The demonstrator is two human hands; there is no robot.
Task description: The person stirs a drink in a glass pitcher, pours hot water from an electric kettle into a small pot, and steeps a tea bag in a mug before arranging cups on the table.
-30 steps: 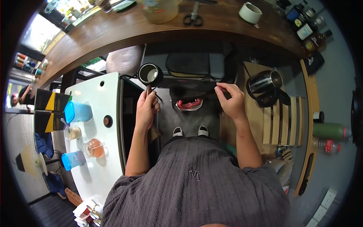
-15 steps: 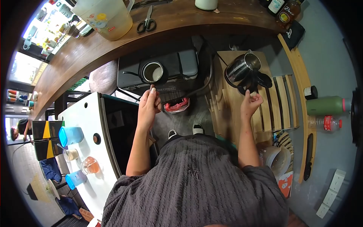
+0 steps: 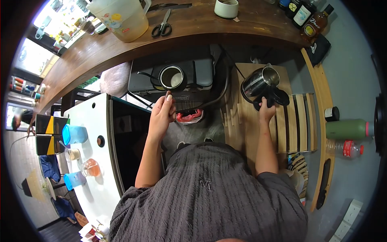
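My left hand [image 3: 163,109] is closed round the handle of a small black pot [image 3: 172,78] with a thin spout pointing left and something whitish inside. It is held up in front of a dark grey case. On the right, my right hand [image 3: 266,109] has its fingers wrapped at the black handle of a steel kettle [image 3: 256,82], whose lid is open. The kettle rests on a wooden board, its metal interior showing.
A dark wooden counter [image 3: 193,24] crosses the top with a pitcher [image 3: 128,24], scissors [image 3: 162,28], a white cup [image 3: 226,9] and bottles [image 3: 316,25]. Left, a white tabletop [image 3: 94,193] bears blue-lidded containers [image 3: 75,134]. A slatted rack [image 3: 300,123] stands right.
My right hand has moved from empty air to the kettle's handle and closed on it. The view has shifted right, and my left hand still holds the small pot.
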